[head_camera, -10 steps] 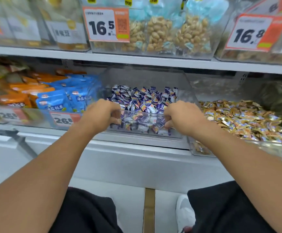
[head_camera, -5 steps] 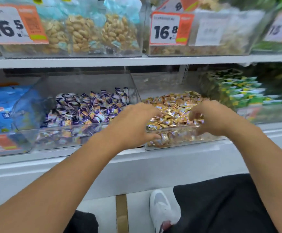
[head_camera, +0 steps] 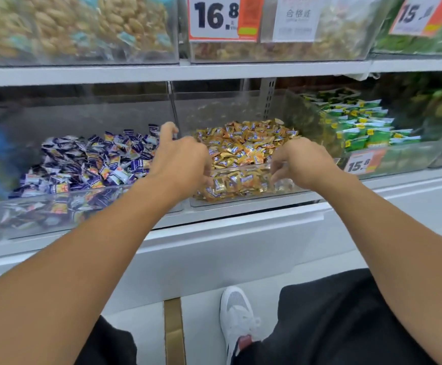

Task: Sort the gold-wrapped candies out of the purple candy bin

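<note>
Both hands at gold candy bin (head_camera: 243,198) front; left hand (head_camera: 180,159) fingers curled, index out; right hand (head_camera: 300,164) fingers curled on rim; pinch unclear; purple candy bin (head_camera: 56,214) just left.

A shop: price tags (head_camera: 216,18) on shelved clear bins (head_camera: 241,185) of sweets.

The purple candy bin (head_camera: 56,206) sits left of the gold candy bin (head_camera: 241,198) on the lower shelf (head_camera: 241,214); the packet bin (head_camera: 398,162) lies right, peanut bins (head_camera: 83,56) above.
</note>
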Demonstrator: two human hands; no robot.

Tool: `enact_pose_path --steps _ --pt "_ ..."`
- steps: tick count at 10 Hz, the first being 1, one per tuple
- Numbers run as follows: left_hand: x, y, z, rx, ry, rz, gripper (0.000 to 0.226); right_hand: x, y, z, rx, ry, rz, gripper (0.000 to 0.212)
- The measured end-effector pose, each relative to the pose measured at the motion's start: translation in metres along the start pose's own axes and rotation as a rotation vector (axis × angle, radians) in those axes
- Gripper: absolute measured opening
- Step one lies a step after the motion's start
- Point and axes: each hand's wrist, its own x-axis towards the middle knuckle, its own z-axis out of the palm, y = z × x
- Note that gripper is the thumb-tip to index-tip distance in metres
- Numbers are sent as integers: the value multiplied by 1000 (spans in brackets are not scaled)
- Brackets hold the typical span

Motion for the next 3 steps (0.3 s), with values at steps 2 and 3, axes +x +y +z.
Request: enact_pose_path --steps 2,3 --pt "-10 3 13 -3 3 117 17 4 0 15 78 -52 -10 11" --pt "-27 -7 -9 -297 -52 103 38 -10 -12 -3 108 10 13 39"
